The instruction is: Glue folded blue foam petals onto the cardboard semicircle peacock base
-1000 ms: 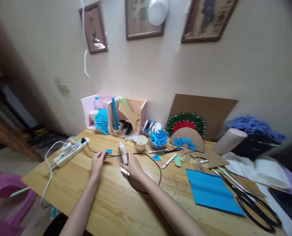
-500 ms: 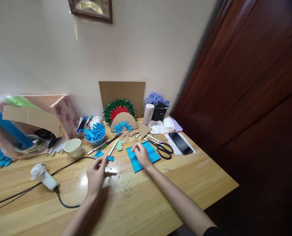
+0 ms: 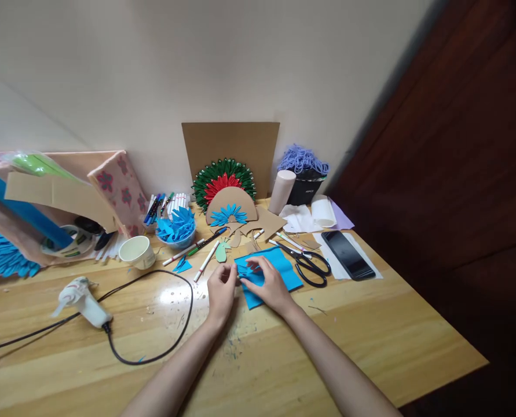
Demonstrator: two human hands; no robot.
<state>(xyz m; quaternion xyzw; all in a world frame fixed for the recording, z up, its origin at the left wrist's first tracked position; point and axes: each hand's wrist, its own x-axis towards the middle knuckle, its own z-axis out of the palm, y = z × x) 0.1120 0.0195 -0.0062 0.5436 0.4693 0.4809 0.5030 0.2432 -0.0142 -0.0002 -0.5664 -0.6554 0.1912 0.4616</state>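
Observation:
My left hand [image 3: 222, 292] is closed in a pinch at the left edge of a blue sheet [image 3: 290, 275] on the table. A small blue paper piece [image 3: 244, 270] shows at its fingertips, hard to tell apart from the sheet behind. Over the sheet, my right hand [image 3: 273, 286] curves toward that piece, thumb and forefinger apart. Black-handled scissors [image 3: 312, 269] lie just right of the sheet. A white marker [image 3: 206, 262] and a green paper cutout [image 3: 222, 251] lie beyond my left hand.
A white glue gun [image 3: 84, 304] with a looping black cord [image 3: 190, 307] lies at left. Behind it stand a paper cup [image 3: 136, 253] and a bowl of blue paper pieces [image 3: 177, 240]. A decorated cardboard half-disc [image 3: 223, 200] leans at the back; a phone [image 3: 347, 255] lies right.
My left hand has moved right with the small blue piece, up to the blue sheet. My right hand's thumb and forefinger have spread apart. The view has shifted slightly.

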